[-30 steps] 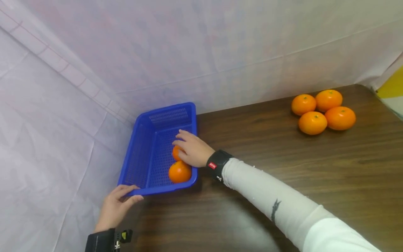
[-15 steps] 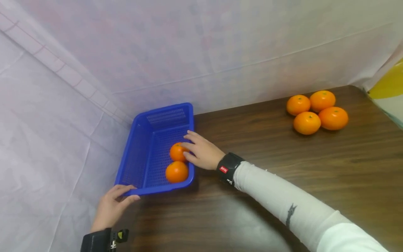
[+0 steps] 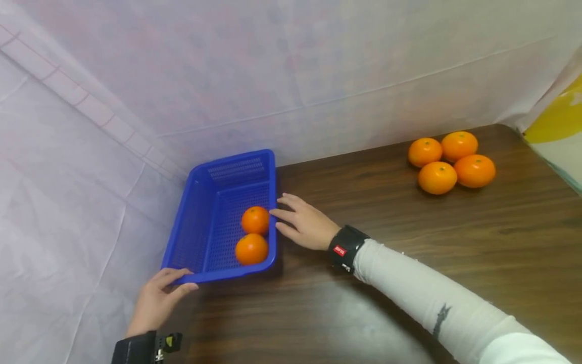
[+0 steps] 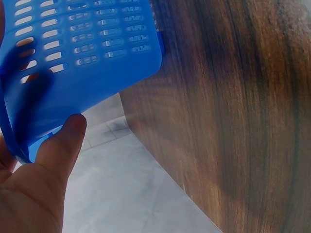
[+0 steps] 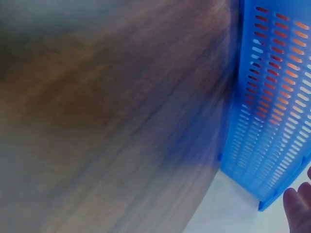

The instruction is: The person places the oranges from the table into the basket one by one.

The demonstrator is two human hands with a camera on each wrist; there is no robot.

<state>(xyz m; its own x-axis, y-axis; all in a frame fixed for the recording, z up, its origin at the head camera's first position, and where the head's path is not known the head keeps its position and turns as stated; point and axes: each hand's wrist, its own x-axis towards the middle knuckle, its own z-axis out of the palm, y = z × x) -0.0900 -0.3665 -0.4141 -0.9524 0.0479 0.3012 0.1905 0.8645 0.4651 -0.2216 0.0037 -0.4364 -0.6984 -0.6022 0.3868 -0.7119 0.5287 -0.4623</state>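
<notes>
A blue perforated plastic basket (image 3: 218, 274) sits on the table in the head view. Two oranges lie inside along its right wall: one nearer orange (image 3: 252, 249) and one farther orange (image 3: 255, 220). My left hand (image 3: 156, 303) grips the basket's near left corner, fingers over the rim and thumb (image 4: 65, 141) on the outer wall. With extended fingers and nothing held, my right hand (image 3: 306, 225) is at the basket's right rim; whether the fingertips touch it is hard to tell. In the right wrist view, orange shows through the basket's slots (image 5: 274, 82).
Several oranges (image 3: 437, 178) stand in a cluster at the back right of the brown wood-grain table (image 3: 354, 202). White cloth (image 3: 236, 65) hangs behind the table and along its left side. Something yellow (image 3: 556, 119) is beyond the far right corner.
My right hand has let go of the farther orange, drawn back out of the basket and moved right to its rim. My left hand keeps its grip on the corner.
</notes>
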